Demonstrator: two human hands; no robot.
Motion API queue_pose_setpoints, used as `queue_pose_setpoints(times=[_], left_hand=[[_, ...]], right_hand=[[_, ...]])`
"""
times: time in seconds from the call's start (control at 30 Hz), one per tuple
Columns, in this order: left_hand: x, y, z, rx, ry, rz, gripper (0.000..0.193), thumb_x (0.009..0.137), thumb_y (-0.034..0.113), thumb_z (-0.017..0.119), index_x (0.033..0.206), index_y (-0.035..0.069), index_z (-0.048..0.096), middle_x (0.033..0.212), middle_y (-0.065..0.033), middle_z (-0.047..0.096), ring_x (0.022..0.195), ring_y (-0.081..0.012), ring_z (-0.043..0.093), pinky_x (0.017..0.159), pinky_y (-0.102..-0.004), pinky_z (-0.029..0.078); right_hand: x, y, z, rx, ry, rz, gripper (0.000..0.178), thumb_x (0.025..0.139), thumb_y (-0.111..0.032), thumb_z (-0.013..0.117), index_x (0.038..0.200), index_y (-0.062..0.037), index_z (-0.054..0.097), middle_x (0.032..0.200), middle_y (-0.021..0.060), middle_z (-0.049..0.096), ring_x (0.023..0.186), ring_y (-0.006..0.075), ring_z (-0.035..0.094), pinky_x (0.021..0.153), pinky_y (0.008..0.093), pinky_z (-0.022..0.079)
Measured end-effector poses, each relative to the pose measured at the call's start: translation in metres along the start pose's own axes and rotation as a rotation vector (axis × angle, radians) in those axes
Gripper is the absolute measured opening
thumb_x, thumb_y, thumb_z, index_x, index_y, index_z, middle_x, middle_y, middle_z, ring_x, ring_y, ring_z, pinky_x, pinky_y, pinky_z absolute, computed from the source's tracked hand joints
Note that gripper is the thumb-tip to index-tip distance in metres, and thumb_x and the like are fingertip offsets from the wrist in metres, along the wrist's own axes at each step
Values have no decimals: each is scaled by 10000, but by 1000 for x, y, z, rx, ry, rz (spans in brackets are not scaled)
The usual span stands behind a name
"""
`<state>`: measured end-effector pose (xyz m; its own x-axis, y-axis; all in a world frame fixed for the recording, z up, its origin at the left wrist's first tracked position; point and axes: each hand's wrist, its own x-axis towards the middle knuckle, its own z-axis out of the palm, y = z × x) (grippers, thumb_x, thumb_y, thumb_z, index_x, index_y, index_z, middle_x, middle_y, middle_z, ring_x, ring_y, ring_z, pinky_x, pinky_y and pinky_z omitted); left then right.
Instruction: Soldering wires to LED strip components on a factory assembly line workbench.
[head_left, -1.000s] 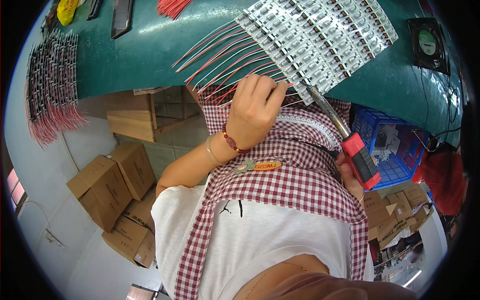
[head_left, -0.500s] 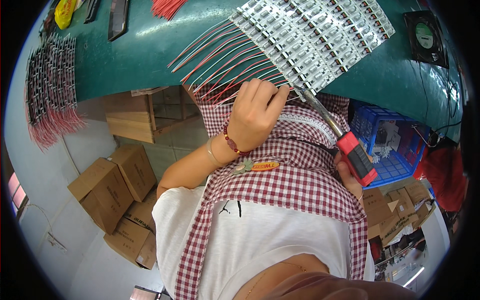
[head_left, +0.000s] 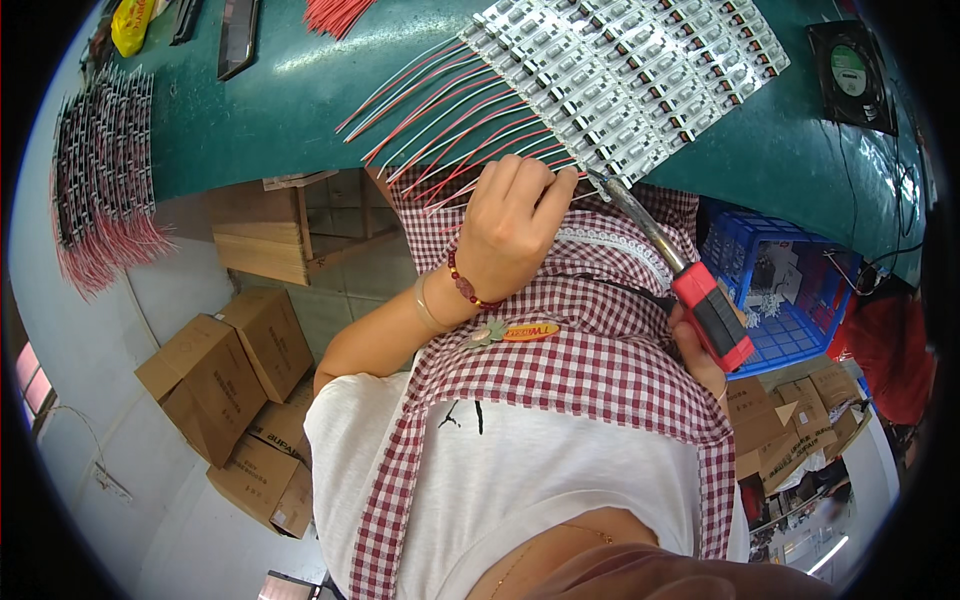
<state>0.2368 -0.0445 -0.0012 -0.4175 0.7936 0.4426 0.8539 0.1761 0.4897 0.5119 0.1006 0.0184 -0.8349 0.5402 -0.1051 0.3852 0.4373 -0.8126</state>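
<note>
Your right hand (head_left: 700,360) grasps the red-and-black handle of the soldering iron (head_left: 690,285), its tip at the lower corner of the circuit-board panel (head_left: 630,80). Your left hand (head_left: 508,225) is curled, fingertips at the red and white wires (head_left: 433,107) along the panel's lower-left edge; you can't tell whether it pinches one. The panel lies on the green counter (head_left: 300,100), upper centre-right; a black fan (head_left: 850,75) stands upper right, wired strips (head_left: 105,170) upper left.
</note>
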Motion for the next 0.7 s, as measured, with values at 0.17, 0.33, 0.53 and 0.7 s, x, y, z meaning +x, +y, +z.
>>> queue_pose_setpoints(times=[0.17, 0.33, 0.53, 0.7], left_hand=[[-1, 1, 0, -8, -2, -10, 269, 705, -61, 695, 968, -8, 696, 779, -69, 520, 705, -230, 524, 632, -348, 433], [0, 1, 1, -4, -8, -13, 266, 706, -61, 696, 966, -7, 695, 781, -70, 523, 708, -233, 527, 635, -353, 433], [2, -2, 0, 23, 2, -10, 247, 704, -34, 719, 945, 16, 692, 792, -61, 536, 716, -229, 532, 639, -348, 419], [2, 2, -3, 75, -13, -10, 219, 701, 3, 740, 906, 55, 685, 846, -41, 575, 758, -217, 553, 667, -348, 405]], right_hand=[[-2, 0, 2, -41, 25, -71, 175, 755, -79, 709, 903, 10, 682, 868, 154, 691, 696, 307, 676, 607, 357, 537], [-7, 12, 2, 9, 68, -74, 164, 755, -51, 710, 902, 16, 684, 873, 152, 696, 699, 308, 687, 609, 347, 546], [-10, 14, 1, -110, 83, -101, 166, 744, -21, 709, 905, 16, 687, 867, 153, 700, 714, 307, 695, 631, 353, 559], [-15, 18, 2, -78, 87, -83, 151, 737, -17, 707, 884, 11, 689, 852, 150, 697, 717, 314, 695, 636, 361, 563]])
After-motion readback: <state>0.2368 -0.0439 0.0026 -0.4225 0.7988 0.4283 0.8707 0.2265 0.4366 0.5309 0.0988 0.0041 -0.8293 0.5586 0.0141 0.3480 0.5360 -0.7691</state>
